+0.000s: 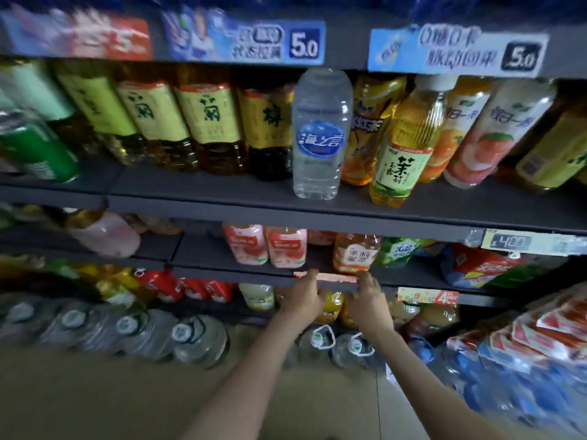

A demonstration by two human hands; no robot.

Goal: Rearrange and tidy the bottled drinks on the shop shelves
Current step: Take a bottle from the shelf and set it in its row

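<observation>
Big water jugs (197, 338) line the floor under the shelves and wrapped packs (524, 360) pile up at the right. On the upper shelf (190, 192) a row of tea bottles (209, 122) stands at the back, with a clear water bottle (320, 134) and a yellow bottle (403, 147) nearer its front edge. On the lower shelf (203, 254) pink bottles (265, 244) and an orange bottle (355, 252) stand just behind the front edge, where both outstretched arms end: left hand (303, 296) and right hand (370, 296) have fingers curled over the edge, pinching the two ends of a red price strip (327, 277).

Two hands (302, 296) (370, 298) and one clear water bottle (320, 134).
</observation>
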